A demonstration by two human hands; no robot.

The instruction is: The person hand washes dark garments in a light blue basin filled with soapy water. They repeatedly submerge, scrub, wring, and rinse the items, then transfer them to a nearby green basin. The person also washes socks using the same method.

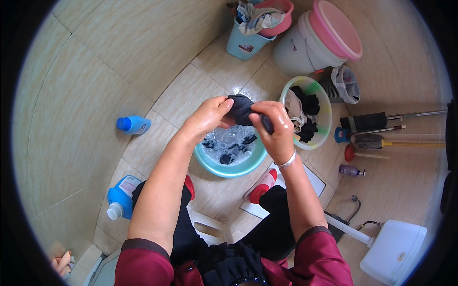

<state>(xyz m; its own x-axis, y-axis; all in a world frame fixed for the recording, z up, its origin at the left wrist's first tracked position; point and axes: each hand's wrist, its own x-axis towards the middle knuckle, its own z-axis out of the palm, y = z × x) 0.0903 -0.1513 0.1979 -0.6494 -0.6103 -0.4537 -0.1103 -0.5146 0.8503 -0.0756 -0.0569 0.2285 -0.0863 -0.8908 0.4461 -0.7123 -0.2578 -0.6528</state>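
Both my hands hold a dark grey, bunched-up piece of clothing (240, 108) above a light blue basin (231, 172). My left hand (208, 116) pinches its left side between thumb and fingers. My right hand (277, 125) is wrapped round the other end, and a dark bit pokes out below its fingers. What kind of garment it is I cannot tell. In the basin, foamy water (232, 138) has several dark fabric pieces lying in it. Wet suds glisten on my right hand, and a bracelet circles that wrist.
At the right a pale green basin (326, 125) holds dark and beige clothes. Two blue bottles (135, 125) stand by the left wall. Farther back are a white bucket (296, 47), a pink basin (341, 28) and a light blue bin (243, 43). Mops and brushes (369, 141) stand along the right wall.
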